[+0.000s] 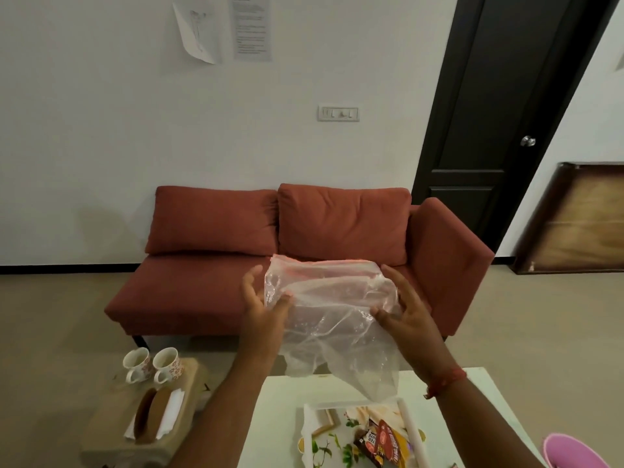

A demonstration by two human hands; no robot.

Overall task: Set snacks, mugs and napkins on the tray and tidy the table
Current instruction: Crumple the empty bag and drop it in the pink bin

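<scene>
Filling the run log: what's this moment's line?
hands: both hold clear plastic bag | tray: snack packets | mugs: off tray

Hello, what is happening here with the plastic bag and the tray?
A person holds a clear plastic bag up in the air with both hands, the left hand on one side and the right hand on the other. Below it, on the white table, a tray already has snack packets on it. Two mugs and the napkins are not on the tray yet; they sit on a low stool to the left.
</scene>
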